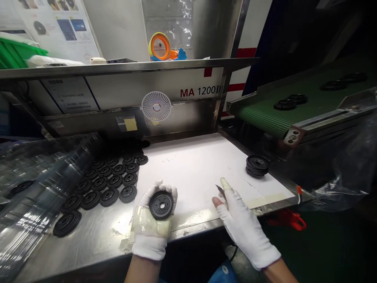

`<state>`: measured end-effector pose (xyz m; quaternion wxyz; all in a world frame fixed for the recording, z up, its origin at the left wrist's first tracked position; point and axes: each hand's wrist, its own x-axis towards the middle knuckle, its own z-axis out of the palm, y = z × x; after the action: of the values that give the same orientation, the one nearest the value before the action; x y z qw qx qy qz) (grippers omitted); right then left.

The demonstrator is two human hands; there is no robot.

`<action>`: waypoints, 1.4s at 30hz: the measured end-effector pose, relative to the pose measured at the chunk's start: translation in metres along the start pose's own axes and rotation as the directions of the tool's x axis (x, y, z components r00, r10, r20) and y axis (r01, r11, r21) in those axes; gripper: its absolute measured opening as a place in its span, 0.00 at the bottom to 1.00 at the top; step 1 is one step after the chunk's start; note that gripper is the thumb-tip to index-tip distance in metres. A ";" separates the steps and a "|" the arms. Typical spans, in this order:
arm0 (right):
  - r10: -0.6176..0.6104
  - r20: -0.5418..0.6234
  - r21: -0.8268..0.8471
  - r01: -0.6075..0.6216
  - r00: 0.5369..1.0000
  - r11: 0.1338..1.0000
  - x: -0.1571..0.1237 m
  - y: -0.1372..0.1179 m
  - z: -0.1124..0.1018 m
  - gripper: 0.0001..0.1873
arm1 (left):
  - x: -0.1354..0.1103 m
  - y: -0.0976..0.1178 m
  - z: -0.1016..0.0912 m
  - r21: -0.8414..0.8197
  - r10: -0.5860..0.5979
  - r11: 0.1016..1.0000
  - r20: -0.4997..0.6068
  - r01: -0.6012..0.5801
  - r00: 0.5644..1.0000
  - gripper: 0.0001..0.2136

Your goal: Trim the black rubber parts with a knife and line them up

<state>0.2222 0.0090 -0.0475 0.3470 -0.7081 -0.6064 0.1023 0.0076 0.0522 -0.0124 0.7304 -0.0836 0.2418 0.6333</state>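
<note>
The one head-worn camera looks forward and down, close over the table (97, 232), with the left hand (154, 220) and right hand (246, 230) at six o'clock and the conveyor belt (273, 114) at two o'clock.

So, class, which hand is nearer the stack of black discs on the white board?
Right hand: in front of the stack, slightly left. The left hand is much farther left, holding a disc.

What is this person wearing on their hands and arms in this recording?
Both hands wear white cloth gloves. The left hand has translucent tape wrapped across the palm of its glove. The glove on the right hand leaves one fingertip open, and a pale finger cot covers another finger. No sleeves show on the forearms above the glove cuffs.
</note>
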 end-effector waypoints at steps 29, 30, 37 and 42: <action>-0.370 0.021 0.481 0.315 0.929 0.818 -0.027 -0.086 0.004 0.13 | 0.001 -0.009 -0.047 0.450 0.100 0.883 0.099 -0.134 0.990 0.07; -0.378 0.028 0.477 0.320 0.925 0.818 -0.028 -0.086 0.005 0.14 | 0.007 -0.007 -0.050 0.455 0.104 0.881 0.086 -0.131 0.991 0.08; -0.422 0.021 0.420 0.375 0.906 0.826 -0.035 -0.087 0.010 0.18 | -0.011 -0.009 -0.052 0.463 0.149 0.870 0.079 -0.168 0.986 0.07; -0.404 -0.029 0.431 0.377 0.914 0.820 -0.036 -0.088 0.010 0.18 | -0.026 -0.012 -0.051 0.565 0.248 0.788 0.071 -0.244 0.966 0.13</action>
<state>0.1386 -0.0185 -0.0110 0.4877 -0.4717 -0.7118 0.1818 0.0044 0.0053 -0.0474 0.6324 0.1680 0.4311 0.6213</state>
